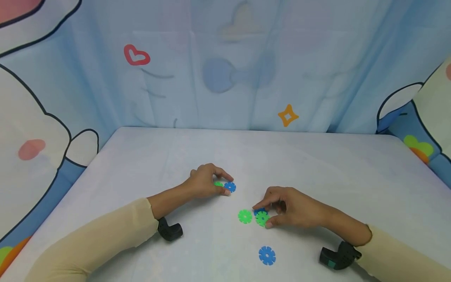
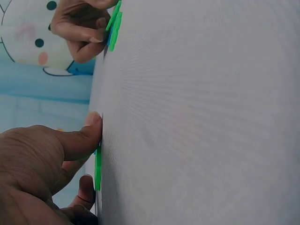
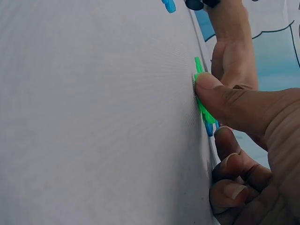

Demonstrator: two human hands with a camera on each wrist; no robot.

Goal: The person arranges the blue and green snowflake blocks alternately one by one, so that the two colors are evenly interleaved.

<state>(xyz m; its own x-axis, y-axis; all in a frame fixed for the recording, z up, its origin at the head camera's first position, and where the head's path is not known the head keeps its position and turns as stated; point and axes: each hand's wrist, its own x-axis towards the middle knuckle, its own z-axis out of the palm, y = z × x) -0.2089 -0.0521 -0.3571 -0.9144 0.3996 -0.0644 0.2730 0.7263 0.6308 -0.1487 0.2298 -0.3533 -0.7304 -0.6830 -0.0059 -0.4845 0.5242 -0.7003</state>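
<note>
In the head view my left hand has its thumb and index finger at opposite edges of a blue notched plastic disc, pinching it. A green notched disc lies against it, partly behind the fingers. My right hand pinches a green notched disc that overlaps a blue disc; the index finger is at the blue one. In the right wrist view the thumb presses the edge of the green disc. Just left of these, another green disc lies flat.
A separate blue disc lies nearer the front of the white table. Behind the table hangs a printed blue curtain. Each wrist wears a black camera, the left one and the right one.
</note>
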